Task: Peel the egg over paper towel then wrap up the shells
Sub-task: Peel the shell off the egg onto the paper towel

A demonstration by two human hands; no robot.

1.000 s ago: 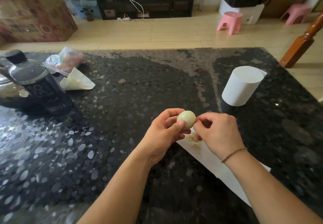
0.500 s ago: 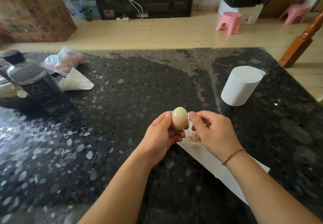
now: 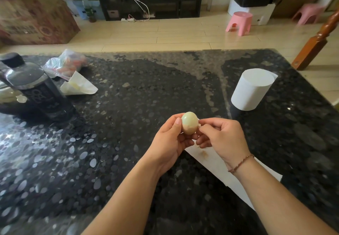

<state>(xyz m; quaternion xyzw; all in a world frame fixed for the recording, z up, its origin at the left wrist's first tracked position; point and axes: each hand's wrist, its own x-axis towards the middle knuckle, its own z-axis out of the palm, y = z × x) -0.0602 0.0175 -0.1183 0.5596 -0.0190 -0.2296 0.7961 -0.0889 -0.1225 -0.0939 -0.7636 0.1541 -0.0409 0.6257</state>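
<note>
A boiled egg [image 3: 189, 122], pale on top with tan shell still on its lower half, is held upright above the black speckled table. My left hand [image 3: 169, 143] grips it from the left with thumb and fingers. From the right, my right hand [image 3: 220, 137] pinches at the shell on the egg's right side with its fingertips. Below both hands lies a white paper towel sheet [image 3: 220, 166], with a few brown shell bits [image 3: 203, 154] on it. My right forearm hides much of the sheet.
A white paper towel roll [image 3: 252, 88] stands at the right. At the left are a dark bottle [image 3: 36, 88], a crumpled white paper [image 3: 78, 86] and a plastic bag [image 3: 66, 63]. The table's far edge [image 3: 165, 51] meets the wooden floor.
My left hand has turned the egg from tilted to upright. My right fingers have moved from beside the shell bits back onto the egg's right side.
</note>
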